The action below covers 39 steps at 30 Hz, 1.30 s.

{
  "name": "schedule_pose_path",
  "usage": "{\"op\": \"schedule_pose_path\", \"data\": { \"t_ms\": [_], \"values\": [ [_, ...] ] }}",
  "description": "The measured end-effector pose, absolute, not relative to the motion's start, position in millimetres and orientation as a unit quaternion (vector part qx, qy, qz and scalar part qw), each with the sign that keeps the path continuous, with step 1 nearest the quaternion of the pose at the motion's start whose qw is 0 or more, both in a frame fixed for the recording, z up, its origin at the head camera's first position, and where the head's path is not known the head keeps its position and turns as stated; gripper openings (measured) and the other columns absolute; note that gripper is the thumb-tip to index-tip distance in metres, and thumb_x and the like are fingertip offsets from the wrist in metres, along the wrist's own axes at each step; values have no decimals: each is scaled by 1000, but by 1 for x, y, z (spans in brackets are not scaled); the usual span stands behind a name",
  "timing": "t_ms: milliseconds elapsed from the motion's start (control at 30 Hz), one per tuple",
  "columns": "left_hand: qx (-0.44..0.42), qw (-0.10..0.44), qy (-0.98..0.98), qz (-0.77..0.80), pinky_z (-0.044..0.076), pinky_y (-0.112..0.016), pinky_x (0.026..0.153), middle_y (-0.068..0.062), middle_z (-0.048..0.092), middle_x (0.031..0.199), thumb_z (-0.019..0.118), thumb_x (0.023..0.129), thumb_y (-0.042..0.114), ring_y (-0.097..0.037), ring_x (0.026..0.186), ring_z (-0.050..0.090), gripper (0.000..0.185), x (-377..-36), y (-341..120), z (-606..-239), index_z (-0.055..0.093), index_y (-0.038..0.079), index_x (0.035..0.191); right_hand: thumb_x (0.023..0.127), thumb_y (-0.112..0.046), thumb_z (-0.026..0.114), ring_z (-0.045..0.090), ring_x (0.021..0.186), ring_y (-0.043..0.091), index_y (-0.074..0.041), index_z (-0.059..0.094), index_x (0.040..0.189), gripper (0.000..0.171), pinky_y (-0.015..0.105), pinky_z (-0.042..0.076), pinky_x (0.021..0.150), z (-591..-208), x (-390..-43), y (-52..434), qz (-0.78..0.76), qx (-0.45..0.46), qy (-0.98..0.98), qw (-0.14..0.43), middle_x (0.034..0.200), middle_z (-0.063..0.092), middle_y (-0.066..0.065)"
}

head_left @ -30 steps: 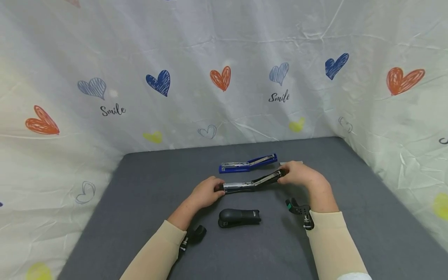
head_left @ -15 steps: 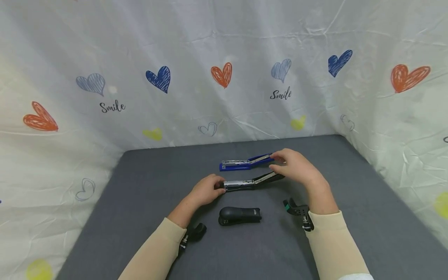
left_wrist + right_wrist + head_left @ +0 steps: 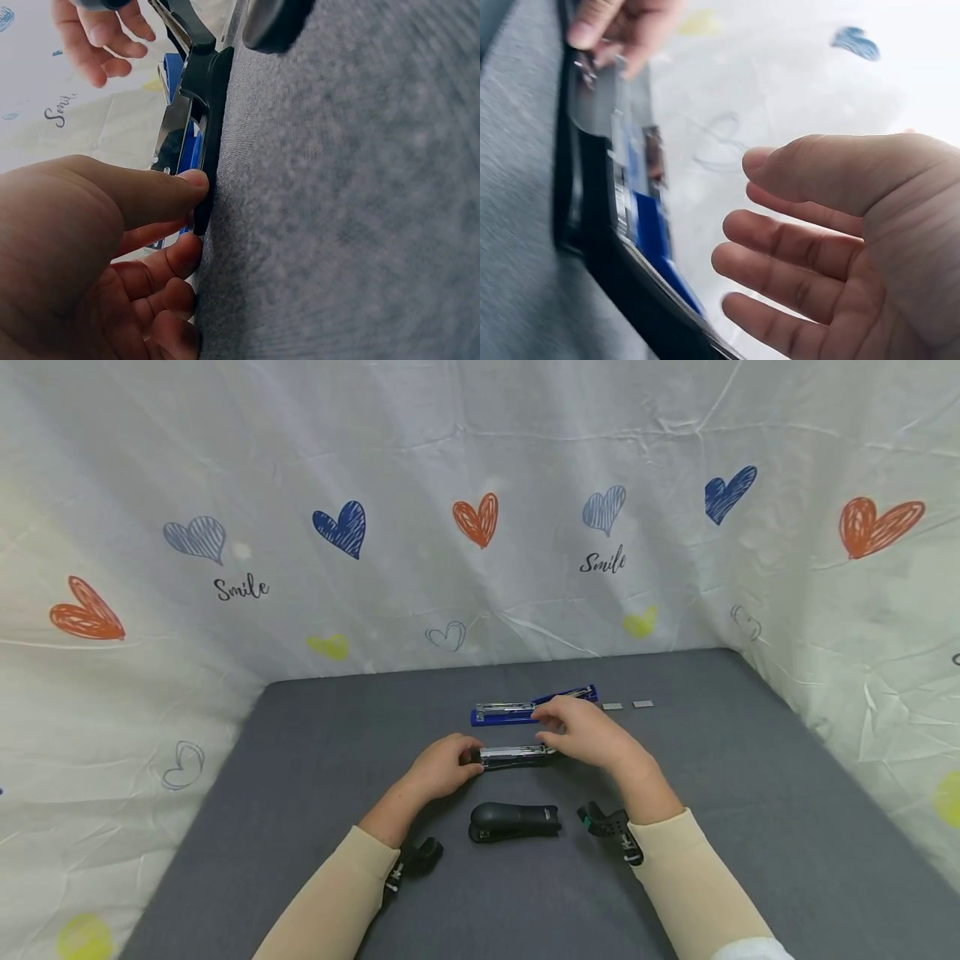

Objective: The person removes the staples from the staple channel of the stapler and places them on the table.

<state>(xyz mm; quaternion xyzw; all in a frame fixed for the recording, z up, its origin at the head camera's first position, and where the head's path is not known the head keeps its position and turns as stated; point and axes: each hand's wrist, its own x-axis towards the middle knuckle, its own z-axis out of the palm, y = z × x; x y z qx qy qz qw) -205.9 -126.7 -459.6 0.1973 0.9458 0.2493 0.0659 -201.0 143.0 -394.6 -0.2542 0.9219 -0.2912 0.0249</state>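
Note:
A black stapler (image 3: 516,763) lies folded open on the grey table, its metal staple channel facing up. My left hand (image 3: 442,768) pinches its left end between thumb and fingers, plain in the left wrist view. My right hand (image 3: 592,735) hovers over the hinge, hiding the raised part in the head view. In the right wrist view the right hand's fingers (image 3: 780,277) are loosely bent, apart from the black stapler (image 3: 600,195), with nothing between them. Just behind, a blue stapler (image 3: 498,718) also lies folded open, partly covered by the right hand.
Nearer me, a second black stapler (image 3: 513,823) lies closed on the grey table (image 3: 360,718). Two small staple strips, one at left (image 3: 612,706) and one at right (image 3: 642,703), lie beyond the blue stapler's right end. A white curtain (image 3: 525,460) hangs behind.
My right hand has let go of the black stapler's raised right end and moved left above its hinge, uncovering the staple strips. The left hand keeps its hold on the left end.

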Motion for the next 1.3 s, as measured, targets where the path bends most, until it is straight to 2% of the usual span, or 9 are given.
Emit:
{"op": "schedule_pose_path", "data": {
  "t_ms": [133,267,500,600,733,800,967,1300],
  "values": [
    [198,63,945,252,47,-39,75,0,59,95,75,96,23,-16,82,54,36,-206,-127,-460,71,12,130,97,-16,72,61,85,14,-6,75,118,24,36,53,75,-403,-202,133,-268,-267,925,37,104,68,3],
    [202,59,944,255,46,-38,73,0,58,92,75,96,22,-16,80,53,35,-206,-127,-460,71,11,128,97,-15,72,59,79,9,-10,80,109,15,33,52,72,-410,-203,126,-251,-269,928,54,96,68,-4],
    [203,61,943,257,45,-37,73,0,57,91,75,96,22,-16,78,52,35,-206,-127,-459,71,11,129,96,-15,71,64,85,12,-13,82,105,14,39,54,80,-416,-201,117,-190,-253,947,49,101,72,-2],
    [203,61,943,257,45,-37,72,0,57,91,75,96,22,-16,78,52,34,-206,-127,-458,71,11,128,96,-15,69,62,79,13,-15,83,100,14,38,52,75,-418,-199,111,-163,-248,954,39,97,72,-3],
    [204,60,942,260,45,-38,72,0,57,90,75,96,21,-17,78,52,34,-206,-127,-458,71,10,128,95,-14,69,54,64,15,-15,82,89,14,38,46,66,-421,-198,104,-169,-236,956,39,79,69,-5],
    [204,61,941,261,44,-38,72,0,57,90,75,96,21,-17,78,51,34,-206,-128,-459,71,10,128,95,-15,70,55,64,14,-14,82,89,13,39,47,67,-422,-198,101,-180,-223,957,41,77,68,-6],
    [207,65,940,262,44,-37,70,1,57,90,75,96,21,-16,77,52,34,-207,-129,-460,71,10,128,94,-15,71,64,73,13,-12,82,95,12,41,53,77,-423,-196,99,-193,-193,962,28,86,74,-3],
    [211,59,940,261,44,-36,69,1,56,88,75,95,20,-16,76,51,34,-206,-129,-459,71,10,127,92,-24,78,56,66,10,-17,76,86,10,35,49,68,-424,-194,95,-238,-149,960,-4,78,66,-7]
  ]
}}
